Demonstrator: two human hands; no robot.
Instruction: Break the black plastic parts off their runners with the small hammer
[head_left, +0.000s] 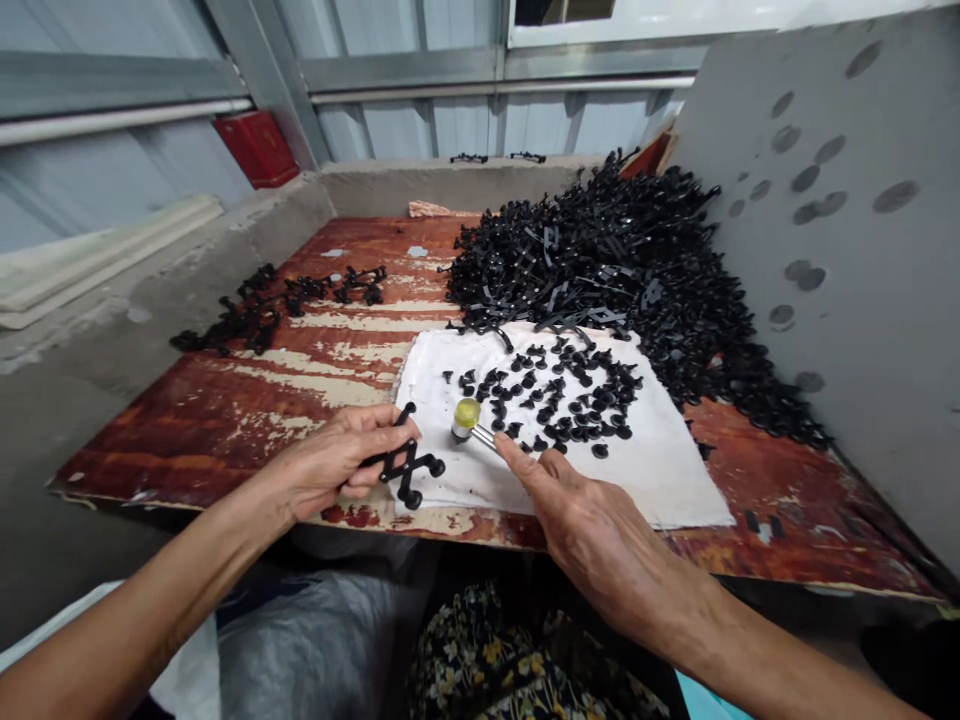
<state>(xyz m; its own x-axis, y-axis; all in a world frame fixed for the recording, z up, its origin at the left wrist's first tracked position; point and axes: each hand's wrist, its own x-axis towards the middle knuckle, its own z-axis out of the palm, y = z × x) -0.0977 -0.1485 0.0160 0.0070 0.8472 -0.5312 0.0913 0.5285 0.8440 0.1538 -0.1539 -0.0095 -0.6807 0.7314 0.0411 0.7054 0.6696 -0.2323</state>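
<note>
My left hand (345,455) pinches a black folding linkage (403,462) with crossed bars and round knobs at its ends, just over the cloth's left edge. In my right hand (577,505) is a small hammer (466,418) with a metal handle and a yellowish, see-through face; its head stands above the white cloth (660,480), right of the linkage and apart from it. On that cloth lie many small black disc-headed plugs (577,405), scattered mostly right of the hammer head. My right fingers are wrapped along the handle, and its rear end is hidden in the palm.
A big heap of black linkages (592,250) fills the table's back right, against a grey spotted panel (840,200). More linkages (277,305) lie at the left on the worn red-brown table (300,385). A concrete ledge (420,185) borders the back, with a red box (257,148) in the corner.
</note>
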